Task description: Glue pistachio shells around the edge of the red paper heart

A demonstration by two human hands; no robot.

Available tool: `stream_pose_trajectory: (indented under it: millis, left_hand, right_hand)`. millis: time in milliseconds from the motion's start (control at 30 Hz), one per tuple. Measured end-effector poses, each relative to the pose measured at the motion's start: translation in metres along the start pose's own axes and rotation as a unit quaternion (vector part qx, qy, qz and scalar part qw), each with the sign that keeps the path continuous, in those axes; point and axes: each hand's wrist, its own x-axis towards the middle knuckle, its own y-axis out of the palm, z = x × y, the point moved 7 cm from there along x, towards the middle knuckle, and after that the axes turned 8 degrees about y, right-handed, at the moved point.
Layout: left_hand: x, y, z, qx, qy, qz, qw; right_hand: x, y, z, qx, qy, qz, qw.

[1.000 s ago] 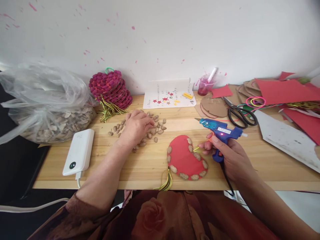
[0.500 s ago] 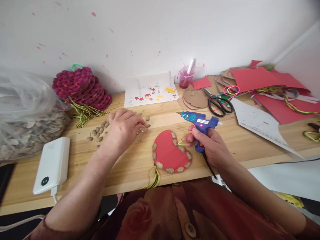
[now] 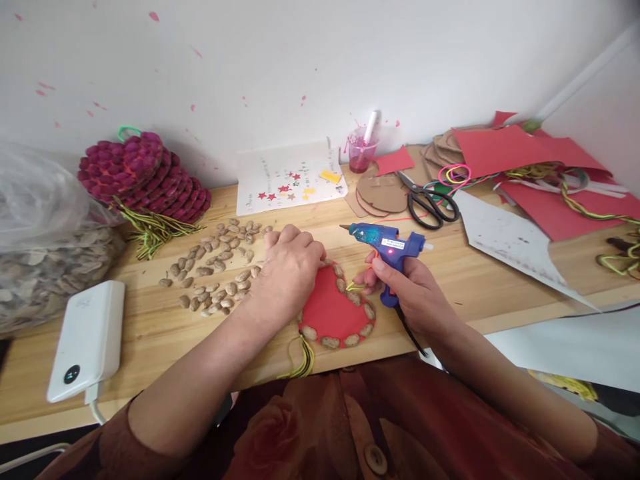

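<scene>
A red heart-shaped card lies on the table with peanuts along its rim and a green-yellow tassel at its lower left. My left hand is over the heart's upper left edge, fingers curled and pressed together on a peanut that is mostly hidden. In my right hand is a blue glue gun, its nozzle pointing left above the heart and a small red light glowing. A yellow-green cord lies by the right fingertips.
Loose peanuts are spread left of the heart. Beyond stand a purple peanut-covered ornament, a bag of peanuts and a white power bank. Scissors, cardboard discs and red card lie to the right.
My left hand has moved right with the peanut, from the loose peanuts to the heart's upper edge. My right hand still holds the glue gun in much the same place. The view has shifted slightly.
</scene>
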Motion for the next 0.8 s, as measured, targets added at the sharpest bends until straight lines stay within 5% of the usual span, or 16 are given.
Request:
stream_pose_trajectory:
  millis: [400,800]
  left_hand:
    - [0.001,0.004,-0.002,-0.018,-0.007,0.015,1.0]
    - [-0.003,-0.015,0.022,-0.028,-0.06,0.01,0.998]
  right_hand:
    - [-0.002,0.001,0.002,-0.008,-0.001,0.001,1.0]
    - [-0.001,0.0,0.002,-0.025,-0.005,-0.001,1.0]
